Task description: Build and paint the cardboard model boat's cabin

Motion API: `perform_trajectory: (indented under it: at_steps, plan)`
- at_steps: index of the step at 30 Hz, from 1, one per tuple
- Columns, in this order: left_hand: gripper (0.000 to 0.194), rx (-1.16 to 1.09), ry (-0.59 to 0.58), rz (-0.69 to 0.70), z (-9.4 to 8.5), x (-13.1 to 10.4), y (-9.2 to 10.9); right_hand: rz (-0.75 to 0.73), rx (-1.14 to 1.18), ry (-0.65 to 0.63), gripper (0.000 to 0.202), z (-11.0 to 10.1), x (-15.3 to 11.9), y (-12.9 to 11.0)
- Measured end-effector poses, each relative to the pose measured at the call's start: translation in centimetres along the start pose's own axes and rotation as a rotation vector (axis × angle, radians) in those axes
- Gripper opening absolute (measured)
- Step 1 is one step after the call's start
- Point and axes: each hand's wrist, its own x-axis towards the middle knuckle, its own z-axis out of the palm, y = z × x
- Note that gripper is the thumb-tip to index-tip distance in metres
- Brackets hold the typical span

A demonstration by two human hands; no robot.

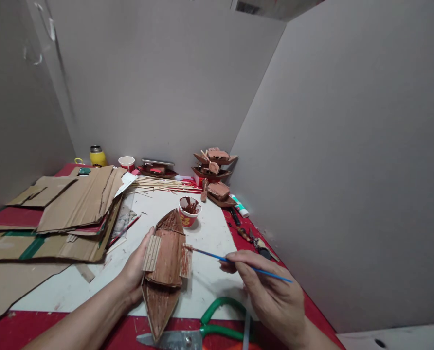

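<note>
A model boat [169, 260] of brown-painted cardboard rests in my left hand [135, 267], which grips it from the left side with the fingers partly hidden behind the hull. Ridged flaps stick out on both sides of its cabin. The left flap [152, 253] is bare cardboard, while the right flap [186, 265] is streaked with brown paint. In my right hand [268, 287] a thin blue paintbrush [217, 256] is pinched, its tip touching the right flap. Just beyond the boat stands a paper cup [189, 218] with dark brown paint inside.
Stacked cardboard sheets [74, 209] cover the left side. Green-handled scissors [217, 328] lie at the near edge. Several finished-looking boats [219, 192], bamboo sticks [158, 183], a white cup [126, 163] and a yellow bottle [98, 157] stand at the back. Keys [262, 247] and a tube [240, 206] lie right.
</note>
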Motion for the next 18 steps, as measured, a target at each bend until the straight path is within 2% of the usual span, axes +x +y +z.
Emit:
perform_trajectory:
  at_steps: [3, 8, 13, 18]
  plan:
    - [0.056, 0.065, 0.012, 0.011, -0.27, 0.15, -0.10, 0.017, -0.051, 0.053, 0.024, -0.12, 0.07, -0.23]
    - [0.062, 0.041, -0.095, -0.026, 0.13, -0.01, 0.11, -0.028, -0.020, 0.004, 0.024, -0.11, 0.14, -0.45]
    - [0.051, 0.055, 0.006, -0.018, 0.26, -0.11, 0.33, 0.000, -0.070, 0.087, 0.020, -0.10, 0.32, -0.42]
    - [0.055, 0.044, -0.058, -0.018, 0.16, -0.06, 0.35, -0.025, -0.034, 0.010, 0.024, -0.17, 0.04, -0.55]
